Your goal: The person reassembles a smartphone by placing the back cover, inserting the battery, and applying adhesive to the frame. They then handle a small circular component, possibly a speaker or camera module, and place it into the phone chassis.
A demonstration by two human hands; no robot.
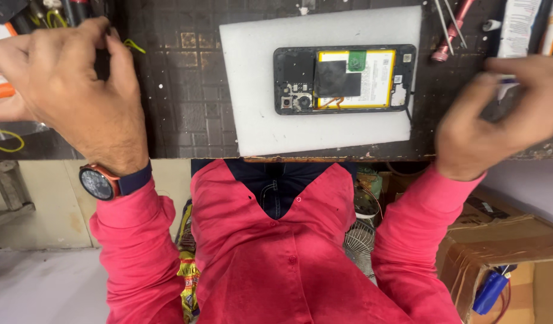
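An opened phone [345, 78] lies back-side up on a white foam pad [252, 90], showing its yellow-edged battery, a black board cover and the camera module. My left hand [72, 84] is up at the far left over a clutter of tools, with thumb and fingers curled around a dark gap; what it holds, if anything, is hidden. A round watch [97, 182] sits on that wrist. My right hand [498, 114] is blurred at the right edge of the bench, its fingertips pinched on a small blue-tipped thing [507, 80].
A dark tiled work mat [186, 90] covers the bench. Tweezers [449, 21] and a pink-handled tool [447, 36] lie at the back right beside a white tube [519, 27]. Yellow rubber bands [6, 141] lie at the left. A cardboard box [504, 240] and a fan grille [359, 243] are under the bench.
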